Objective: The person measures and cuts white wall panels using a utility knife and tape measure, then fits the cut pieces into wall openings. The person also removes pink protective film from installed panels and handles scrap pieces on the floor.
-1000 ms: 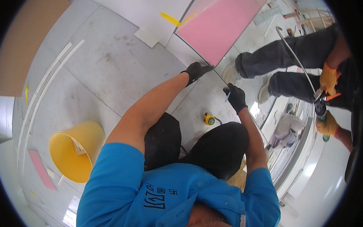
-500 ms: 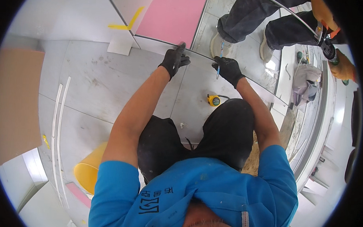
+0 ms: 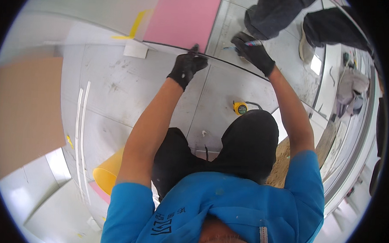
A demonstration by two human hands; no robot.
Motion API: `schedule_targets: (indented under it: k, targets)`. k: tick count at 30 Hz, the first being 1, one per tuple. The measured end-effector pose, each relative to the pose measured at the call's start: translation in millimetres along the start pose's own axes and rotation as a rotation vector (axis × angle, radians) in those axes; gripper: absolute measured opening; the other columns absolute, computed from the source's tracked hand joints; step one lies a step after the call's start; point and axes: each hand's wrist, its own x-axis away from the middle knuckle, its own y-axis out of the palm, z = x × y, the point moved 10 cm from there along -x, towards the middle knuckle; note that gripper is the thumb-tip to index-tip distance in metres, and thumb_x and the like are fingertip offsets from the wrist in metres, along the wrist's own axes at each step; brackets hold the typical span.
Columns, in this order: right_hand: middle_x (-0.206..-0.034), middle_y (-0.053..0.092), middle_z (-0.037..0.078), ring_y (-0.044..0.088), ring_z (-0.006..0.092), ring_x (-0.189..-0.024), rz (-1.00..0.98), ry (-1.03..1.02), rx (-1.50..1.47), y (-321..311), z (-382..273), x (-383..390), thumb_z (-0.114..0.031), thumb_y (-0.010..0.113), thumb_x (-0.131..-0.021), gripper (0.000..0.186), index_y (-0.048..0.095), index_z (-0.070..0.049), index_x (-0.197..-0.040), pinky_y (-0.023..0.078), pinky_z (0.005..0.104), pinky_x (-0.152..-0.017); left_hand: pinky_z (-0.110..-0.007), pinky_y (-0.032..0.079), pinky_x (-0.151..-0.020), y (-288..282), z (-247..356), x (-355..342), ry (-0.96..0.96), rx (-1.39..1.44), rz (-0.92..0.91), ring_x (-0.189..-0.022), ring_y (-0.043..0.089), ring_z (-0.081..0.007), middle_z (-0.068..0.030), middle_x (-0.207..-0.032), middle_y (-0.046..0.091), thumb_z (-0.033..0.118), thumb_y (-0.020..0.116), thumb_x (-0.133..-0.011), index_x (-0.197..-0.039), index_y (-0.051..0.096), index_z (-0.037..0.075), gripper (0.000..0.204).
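Observation:
My left hand [image 3: 188, 66], in a black glove, grips the dark-edged rim of a long pale panel [image 3: 160, 46], its index finger reaching up beside the corner of a pink sheet [image 3: 183, 20]. My right hand [image 3: 254, 53], gloved too, is closed around a slim blue-and-white pen [image 3: 253, 43] and hovers beyond the panel's edge. The pen lies nearly level, one end poking out to the left. On the floor before my right knee sits a yellow-and-black tape measure [image 3: 241, 108].
Another person's dark-trousered leg [image 3: 273, 17] stands close beyond my right hand. Thin white strips [image 3: 80, 130] and a yellow cylinder [image 3: 106, 172] are at left, near a brown board [image 3: 25, 111]. Yellow tape [image 3: 138, 24] marks a pale surface. A cloth bundle [image 3: 352, 90] lies at right.
My right hand has moved up past the panel's edge, and the pen has turned from upright to nearly level. My left hand stays at the panel. The view has shifted slightly.

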Motion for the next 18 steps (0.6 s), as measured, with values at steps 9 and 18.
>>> schedule_targets:
  k: [9, 18]
  targets:
    - [-0.075, 0.065, 0.005, 0.065, 0.0137, -0.067, -0.324, 0.581, -0.604, 65.7, 64.5, -19.3, -0.033, 0.063, -0.087, 0.028, 0.062, -0.005, -0.089, 0.054, 0.0259, -0.060, -0.044, 0.051, -0.089, 5.0, 8.4, 13.8, -0.007, -0.051, 0.016, -0.101, 0.061, -0.0312, -0.0164, -0.109, 0.063, 0.030, 0.061, -0.090, -0.113, 0.056, 0.002, 0.036]
    - [-0.077, 0.066, 0.006, 0.066, 0.0137, -0.066, -0.430, 0.775, -0.686, 114.3, 100.8, -19.5, -0.027, 0.061, -0.087, 0.021, 0.063, -0.006, -0.088, 0.053, 0.0252, -0.058, -0.049, 0.045, -0.095, 0.3, 9.9, 20.8, -0.013, -0.006, 0.004, -0.108, 0.059, -0.0316, -0.0161, -0.112, 0.063, 0.022, 0.054, -0.093, -0.111, 0.056, 0.006, 0.024]
